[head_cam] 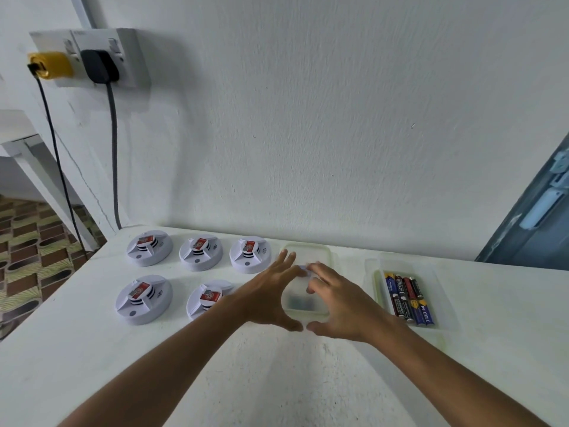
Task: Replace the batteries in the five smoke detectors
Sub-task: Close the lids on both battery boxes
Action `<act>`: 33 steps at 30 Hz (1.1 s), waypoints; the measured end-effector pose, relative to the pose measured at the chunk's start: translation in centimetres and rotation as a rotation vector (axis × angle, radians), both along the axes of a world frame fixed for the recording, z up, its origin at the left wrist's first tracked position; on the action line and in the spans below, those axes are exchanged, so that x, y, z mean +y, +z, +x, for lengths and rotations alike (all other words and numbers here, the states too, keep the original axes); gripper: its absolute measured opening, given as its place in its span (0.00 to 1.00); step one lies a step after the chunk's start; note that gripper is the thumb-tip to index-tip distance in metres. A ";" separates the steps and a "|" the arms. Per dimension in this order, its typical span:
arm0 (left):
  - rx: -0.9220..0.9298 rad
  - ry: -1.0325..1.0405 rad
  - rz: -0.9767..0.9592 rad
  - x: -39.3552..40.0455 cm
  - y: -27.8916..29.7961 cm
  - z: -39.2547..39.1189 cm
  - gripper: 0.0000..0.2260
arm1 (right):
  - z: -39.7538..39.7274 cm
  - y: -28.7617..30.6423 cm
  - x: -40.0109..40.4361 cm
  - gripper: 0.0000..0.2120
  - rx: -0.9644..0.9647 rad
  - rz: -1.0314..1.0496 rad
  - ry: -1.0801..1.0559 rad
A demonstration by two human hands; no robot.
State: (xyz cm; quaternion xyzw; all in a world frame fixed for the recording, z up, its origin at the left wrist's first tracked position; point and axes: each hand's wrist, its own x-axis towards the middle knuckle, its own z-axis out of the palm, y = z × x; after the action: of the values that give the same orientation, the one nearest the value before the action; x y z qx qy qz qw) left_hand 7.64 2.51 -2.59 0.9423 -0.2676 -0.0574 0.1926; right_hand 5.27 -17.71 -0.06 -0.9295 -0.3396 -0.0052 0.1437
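at 9 o'clock on the white table, 5 smoke detectors sit in 2 rows, 3 at the back and 2 in front: back-left detector, back-middle detector, back-right detector, front-left detector and front-right detector. all 5 look closed, each with a red label on top, so by my judgement no battery has been swapped yet and the whole job remains. at the centre, the left hand and the right hand frame a clear lidded box, fingers spread wide and thumbs almost touching at 6 o'clock of it; whether they grip or just press the lid i cannot tell. something dark lies inside, too blurred to name. at 3 o'clock, an open clear tray holds the batteries side by side, apart from the hands. the table's left edge runs close beside the front-left detector, and the wall stands just behind the back row. open tabletop lies at 6 o'clock, toward the person, which looks the best room for working on a detector.
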 end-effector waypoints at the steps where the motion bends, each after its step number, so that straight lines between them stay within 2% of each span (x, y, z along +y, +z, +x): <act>1: -0.004 -0.003 -0.002 0.0 0.1 0.0 0.46 | 0.1 0.0 0.2 0.30 0.005 -0.019 -0.002; 7: -0.077 0.009 -0.028 0.0 -0.5 -0.2 0.45 | 0.3 -0.1 0.5 0.30 -0.022 -0.056 -0.009; 10: -0.056 0.026 -0.058 0.1 -0.8 -0.2 0.44 | 0.6 0.0 0.4 0.29 -0.015 -0.059 0.001; 13: -0.029 0.024 -0.065 0.4 -0.5 -0.4 0.42 | 1.7 0.9 -0.1 0.23 0.067 0.087 -0.055; 15: -0.068 -0.001 -0.046 0.7 -0.2 -0.4 0.36 | 2.8 1.2 -0.3 0.21 0.095 0.161 -0.123; 19: -0.142 -0.027 0.085 1.5 0.9 -0.2 0.30 | 4.1 0.7 -0.7 0.29 0.146 -0.080 -0.199; 23: -0.035 0.056 0.097 2.1 2.6 0.1 0.24 | 3.4 0.9 -0.7 0.37 -0.027 -0.231 -0.221; 28: 0.054 0.105 0.086 1.7 2.3 -0.2 0.36 | 2.2 1.9 -0.6 0.45 -0.064 -0.303 -0.209; 31: 0.028 0.112 0.086 1.4 1.6 0.1 0.36 | 2.6 1.8 -1.0 0.45 0.041 -0.286 -0.148; 33: -0.010 0.111 0.090 1.3 1.3 0.3 0.34 | 2.9 1.8 -1.1 0.42 0.113 -0.253 -0.126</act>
State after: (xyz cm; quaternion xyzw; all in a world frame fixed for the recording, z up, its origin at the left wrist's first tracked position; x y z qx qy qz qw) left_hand 7.91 3.83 -1.34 0.9637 -0.2130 -0.0538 0.1518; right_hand 8.15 -18.86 1.76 -0.9584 -0.2701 0.0809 0.0436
